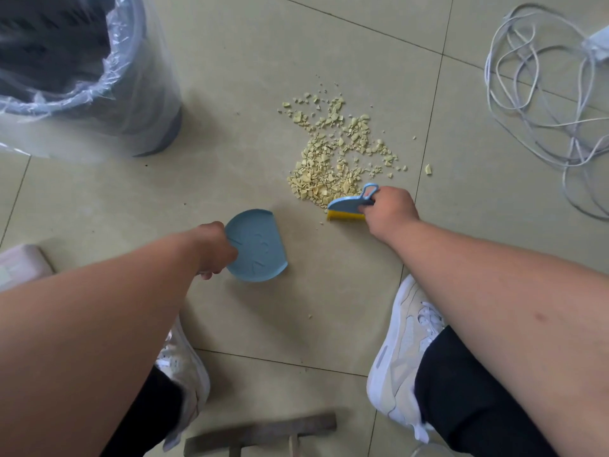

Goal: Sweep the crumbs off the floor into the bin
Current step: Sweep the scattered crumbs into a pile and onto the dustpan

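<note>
Crumbs are seen heaped on the tiled floor, just beyond a small blue brush with yellow bristles that is gripped in the right hand. A blue dustpan is held at its rim by the left hand, apart from the pile and low over the tiles. The lined bin is set well to the left. Pieces could be flicked past the pan if the brush is drawn before the pan's straight edge is brought against the heap. A stray crumb near the white cable may be missed.
</note>
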Demonstrator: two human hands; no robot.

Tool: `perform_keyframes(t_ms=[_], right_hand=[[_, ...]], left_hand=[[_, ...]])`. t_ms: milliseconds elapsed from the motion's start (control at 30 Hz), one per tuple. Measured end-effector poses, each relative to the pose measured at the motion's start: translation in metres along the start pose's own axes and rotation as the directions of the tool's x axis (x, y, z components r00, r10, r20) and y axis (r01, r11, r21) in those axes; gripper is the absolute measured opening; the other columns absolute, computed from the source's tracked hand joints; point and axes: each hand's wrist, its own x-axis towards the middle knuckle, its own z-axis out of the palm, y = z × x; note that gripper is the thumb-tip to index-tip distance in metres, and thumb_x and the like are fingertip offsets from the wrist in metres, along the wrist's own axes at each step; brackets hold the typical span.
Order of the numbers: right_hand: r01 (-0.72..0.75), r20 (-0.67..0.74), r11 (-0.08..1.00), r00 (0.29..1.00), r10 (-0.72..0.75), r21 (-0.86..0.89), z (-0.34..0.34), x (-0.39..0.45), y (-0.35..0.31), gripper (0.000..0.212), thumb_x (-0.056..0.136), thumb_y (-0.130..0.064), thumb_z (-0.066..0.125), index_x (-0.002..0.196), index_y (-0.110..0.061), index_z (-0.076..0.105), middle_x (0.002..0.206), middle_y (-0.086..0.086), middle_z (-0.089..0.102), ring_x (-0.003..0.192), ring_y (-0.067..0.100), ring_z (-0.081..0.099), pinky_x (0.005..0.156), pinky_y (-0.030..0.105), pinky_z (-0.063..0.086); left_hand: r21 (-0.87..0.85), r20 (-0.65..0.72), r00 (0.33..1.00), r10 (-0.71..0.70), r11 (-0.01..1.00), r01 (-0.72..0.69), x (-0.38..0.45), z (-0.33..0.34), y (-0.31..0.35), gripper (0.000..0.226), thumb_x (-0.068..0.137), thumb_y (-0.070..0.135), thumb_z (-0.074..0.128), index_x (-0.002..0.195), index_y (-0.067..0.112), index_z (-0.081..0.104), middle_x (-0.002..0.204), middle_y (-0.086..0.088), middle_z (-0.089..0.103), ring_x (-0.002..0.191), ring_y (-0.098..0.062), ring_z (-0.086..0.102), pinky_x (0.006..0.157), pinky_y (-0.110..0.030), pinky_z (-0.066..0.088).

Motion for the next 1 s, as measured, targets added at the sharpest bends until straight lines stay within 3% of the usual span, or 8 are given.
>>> perform_keyframes(t_ms=[200,367,500,600,733,833,1000], right_hand=[[-0.057,-0.104,0.952,0.990,0.092,0.301,-0.010,0.009,0.008,0.027,0.091,-0.030,0.067,0.112,-0.014,0.075,0.104,0.009,0.072,0.096,0.028,0.067,0.078,0.024,0.044],[-0.266,-0.110,0.685,0.885,0.453,0.678,-0.035,0.015,0.039,0.024,0.083,-0.038,0.064,0.093,-0.019,0.072,0.086,0.002,0.076,0.074,0.024,0.075,0.067,0.035,0.059],[-0.328,-0.077,0.513,0.782,0.618,0.793,-0.045,0.022,0.072,0.019,0.089,-0.033,0.061,0.097,-0.017,0.069,0.071,-0.004,0.071,0.050,0.016,0.071,0.050,0.026,0.051],[-0.347,-0.057,0.445,0.733,0.678,0.826,-0.053,0.029,0.100,0.017,0.091,-0.025,0.061,0.104,-0.017,0.066,0.070,-0.005,0.066,0.042,0.013,0.067,0.045,0.021,0.052],[-0.422,0.013,0.401,0.702,0.712,0.813,-0.053,0.043,0.127,0.028,0.087,-0.021,0.058,0.114,-0.018,0.066,0.090,0.003,0.072,0.069,0.023,0.073,0.064,0.029,0.060],[-0.421,-0.109,0.507,0.679,0.726,0.752,-0.045,0.055,0.135,0.027,0.084,-0.025,0.055,0.107,-0.017,0.068,0.101,0.005,0.075,0.084,0.030,0.074,0.084,0.040,0.061],[-0.394,-0.209,0.664,0.740,0.639,0.635,-0.046,0.073,0.139,0.020,0.087,-0.033,0.055,0.097,-0.018,0.064,0.101,0.005,0.072,0.087,0.030,0.069,0.086,0.037,0.058]], left_hand=[[0.009,0.008,1.000,0.015,1.000,-0.015,-0.001,-0.001,0.006,0.024,0.090,0.010,0.047,0.109,0.001,0.057,0.076,-0.016,0.066,0.049,-0.029,0.058,0.043,-0.023,0.040],[-0.012,-0.010,1.000,0.013,1.000,-0.013,0.003,-0.001,0.003,0.022,0.088,0.009,0.048,0.106,0.001,0.059,0.072,-0.016,0.065,0.046,-0.029,0.057,0.044,-0.022,0.040],[-0.060,-0.084,0.996,0.000,0.998,-0.005,0.019,-0.002,-0.008,0.014,0.086,0.011,0.055,0.096,0.001,0.060,0.065,-0.015,0.066,0.034,-0.024,0.052,0.036,-0.020,0.039],[-0.099,-0.196,0.980,-0.016,0.995,-0.004,0.034,-0.003,-0.019,0.014,0.084,0.012,0.061,0.093,0.002,0.063,0.068,-0.021,0.072,0.043,-0.032,0.064,0.036,-0.028,0.046],[-0.122,-0.285,0.958,-0.041,0.993,0.006,0.046,-0.009,-0.028,0.018,0.081,0.011,0.062,0.095,0.001,0.065,0.071,-0.023,0.073,0.052,-0.038,0.070,0.043,-0.035,0.054],[-0.137,-0.323,0.945,-0.045,0.991,0.000,0.049,-0.013,-0.023,0.023,0.081,0.011,0.064,0.102,0.004,0.059,0.075,-0.021,0.074,0.057,-0.037,0.073,0.055,-0.046,0.064],[-0.179,-0.422,0.905,-0.045,0.983,-0.035,0.044,-0.018,-0.001,0.031,0.083,0.014,0.062,0.110,0.017,0.046,0.073,-0.013,0.074,0.043,-0.022,0.071,0.052,-0.031,0.053]])
